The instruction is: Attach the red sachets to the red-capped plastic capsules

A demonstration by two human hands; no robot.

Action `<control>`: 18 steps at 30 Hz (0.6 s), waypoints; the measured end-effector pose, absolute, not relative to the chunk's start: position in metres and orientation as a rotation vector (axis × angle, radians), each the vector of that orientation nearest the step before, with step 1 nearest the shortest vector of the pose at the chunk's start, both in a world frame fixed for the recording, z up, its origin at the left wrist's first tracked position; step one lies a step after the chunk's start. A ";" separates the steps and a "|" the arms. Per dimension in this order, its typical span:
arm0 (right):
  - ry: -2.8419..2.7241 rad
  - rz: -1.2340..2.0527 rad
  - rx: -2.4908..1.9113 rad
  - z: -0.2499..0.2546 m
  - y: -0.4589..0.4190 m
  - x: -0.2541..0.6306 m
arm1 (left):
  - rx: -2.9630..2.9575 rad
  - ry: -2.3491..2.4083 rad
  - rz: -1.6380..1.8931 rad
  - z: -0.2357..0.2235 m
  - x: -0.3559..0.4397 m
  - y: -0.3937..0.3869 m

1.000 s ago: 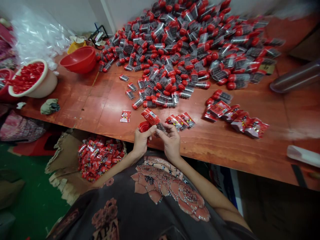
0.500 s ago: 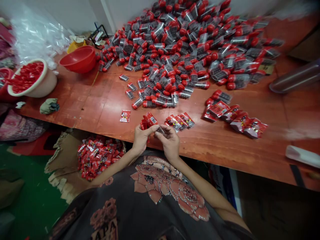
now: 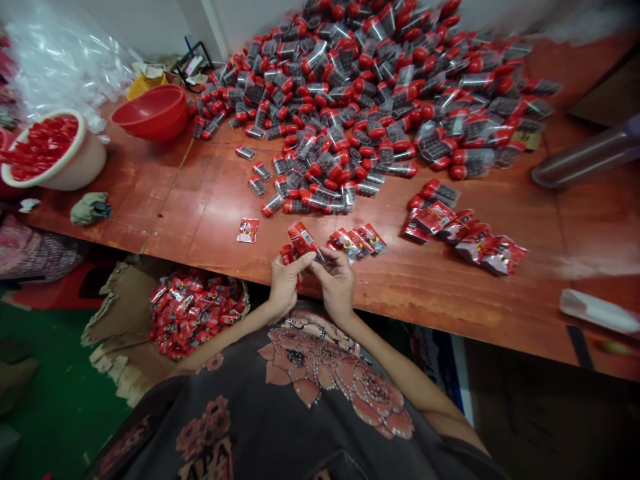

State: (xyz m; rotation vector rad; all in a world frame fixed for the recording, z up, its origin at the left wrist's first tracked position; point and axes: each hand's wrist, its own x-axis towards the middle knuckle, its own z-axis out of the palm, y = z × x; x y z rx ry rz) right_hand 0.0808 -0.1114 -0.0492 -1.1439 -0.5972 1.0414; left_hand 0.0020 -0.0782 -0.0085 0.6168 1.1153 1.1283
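Both my hands meet near the table's front edge. My left hand (image 3: 285, 287) is closed, pinching a red printed packet (image 3: 301, 237) with a barcode that stands up between thumb and fingers. More folded red wrappers (image 3: 287, 255) stick out from the same hand. My right hand (image 3: 338, 283) closes on the packet's lower right end, where a dark, clear-walled part shows; the fingers partly hide it. Just beyond the right hand lies a short row of red packets (image 3: 369, 239). A single flat red packet (image 3: 248, 230) is on the table to the left.
A big heap of red-capped clear tubes (image 3: 345, 100) with dark contents covers the back. Overlapping red packets (image 3: 475, 243) lie at right. At left stand a red bowl (image 3: 150, 117) and a white tub (image 3: 93, 160) of red pieces. Below, a torn cardboard box (image 3: 113, 313) holds many packets.
The red packet dipped lower and tilted between my hands, then rose upright again. Both hands stay closed on it. The whole view has shifted slightly.
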 end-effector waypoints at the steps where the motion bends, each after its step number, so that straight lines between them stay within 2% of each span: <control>1: -0.593 1.040 -1.150 -0.049 -0.112 0.081 | 0.630 1.122 1.117 -0.009 0.001 -0.078; 7: -0.574 1.156 -1.130 -0.044 -0.111 0.085 | 0.687 1.147 1.087 -0.009 -0.011 -0.067; 13: -0.676 1.025 -1.193 -0.041 -0.115 0.082 | 0.693 1.138 1.101 -0.007 -0.010 -0.063; 18: -0.641 1.085 -1.186 -0.046 -0.113 0.083 | 0.710 1.164 1.076 -0.011 -0.006 -0.071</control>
